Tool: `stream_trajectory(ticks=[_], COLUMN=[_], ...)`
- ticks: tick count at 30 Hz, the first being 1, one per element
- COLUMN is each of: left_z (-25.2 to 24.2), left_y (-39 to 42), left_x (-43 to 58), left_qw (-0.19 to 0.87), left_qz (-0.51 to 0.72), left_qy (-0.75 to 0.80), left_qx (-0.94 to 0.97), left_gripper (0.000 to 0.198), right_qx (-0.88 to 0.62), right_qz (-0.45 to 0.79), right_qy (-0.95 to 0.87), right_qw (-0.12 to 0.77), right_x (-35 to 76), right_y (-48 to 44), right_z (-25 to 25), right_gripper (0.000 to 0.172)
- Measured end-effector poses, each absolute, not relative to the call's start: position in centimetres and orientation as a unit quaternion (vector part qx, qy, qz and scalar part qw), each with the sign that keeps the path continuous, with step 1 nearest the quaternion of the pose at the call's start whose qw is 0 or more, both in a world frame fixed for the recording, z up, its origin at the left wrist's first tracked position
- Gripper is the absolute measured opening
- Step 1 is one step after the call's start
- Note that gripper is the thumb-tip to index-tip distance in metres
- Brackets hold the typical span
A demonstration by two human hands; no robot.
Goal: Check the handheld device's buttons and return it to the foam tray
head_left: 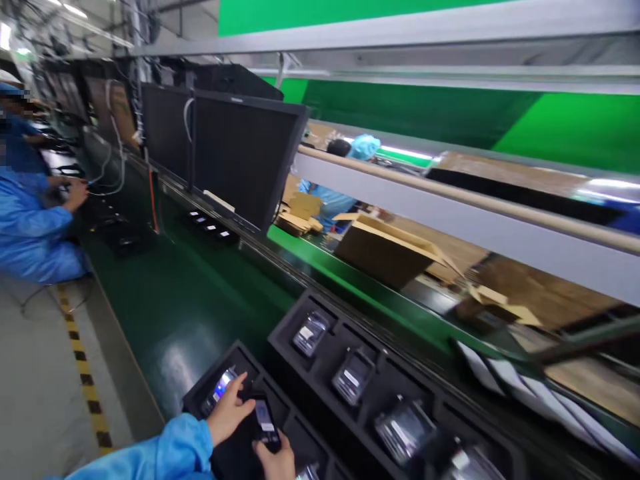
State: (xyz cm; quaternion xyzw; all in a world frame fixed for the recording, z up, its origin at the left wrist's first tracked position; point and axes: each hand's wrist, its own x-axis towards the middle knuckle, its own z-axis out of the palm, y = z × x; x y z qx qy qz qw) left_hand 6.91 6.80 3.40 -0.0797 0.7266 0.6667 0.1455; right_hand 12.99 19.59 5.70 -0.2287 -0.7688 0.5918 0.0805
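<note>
Bottom centre: right hand [276, 462] clamped on small phone [264, 421]; left hand [227, 413] fingers spread, touching lit phone [219, 390] in black foam tray [240, 357] on green tabletop [175, 307].

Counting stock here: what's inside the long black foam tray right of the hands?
The foam tray holds bagged phones, one per pocket, four visible. Its far end runs out of frame, so further pockets are unseen. The right hand holds another phone at a nearer tray.

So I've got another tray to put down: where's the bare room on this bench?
Bare green bench lies between the foam trays and the monitors. Crowded by both hands, left hand and right hand, among phones.
</note>
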Motion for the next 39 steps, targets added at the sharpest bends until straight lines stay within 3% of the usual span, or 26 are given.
stream_trajectory(ticks=[3, 6, 12, 17, 22, 28, 34, 39], left_z=[5.5, 6.9, 10.7, 12.3, 12.3, 12.6, 13.0, 12.5], left_y=[8.4, 9.0, 8.4, 8.1, 8.0, 7.5, 6.0, 5.9], left_x=[6.6, 6.9, 8.2, 9.1, 9.7, 9.5, 9.1, 8.8], left_qw=[0.203, 0.19, 0.264, 0.222, 0.193, 0.19, 0.335, 0.329], left_qz=[0.701, 0.744, 0.806, 0.792, 0.79, 0.787, 0.781, 0.771], left_qy=[0.665, 0.618, 0.517, 0.568, 0.581, 0.587, 0.522, 0.535], left_qx=[-0.157, -0.17, -0.117, -0.046, 0.008, 0.021, 0.079, 0.105], left_gripper=[0.075, 0.071, 0.05, 0.045, 0.05, 0.057, 0.078, 0.082], right_qx=[-0.198, -0.13, -0.053, -0.114, -0.215, -0.226, -0.202, -0.184], right_qz=[0.542, 0.569, 0.612, 0.656, 0.776, 0.897, 0.884, 0.879], right_qy=[-0.803, -0.794, -0.78, -0.738, -0.592, -0.374, -0.416, -0.436], right_qw=[0.151, 0.168, 0.12, 0.112, 0.043, -0.058, -0.065, -0.06], right_x=[13.6, 14.3, 15.7, 15.7, 15.5, 16.0, 16.3, 16.3], right_y=[18.2, 16.8, 17.9, 19.0, 18.6, 17.2, 18.0, 18.5], right_z=[5.6, 6.9, 10.5, 11.4, 11.0, 11.2, 10.7, 9.5], right_gripper=[0.047, 0.053, 0.035, 0.024, 0.052, 0.065, 0.073, 0.075])
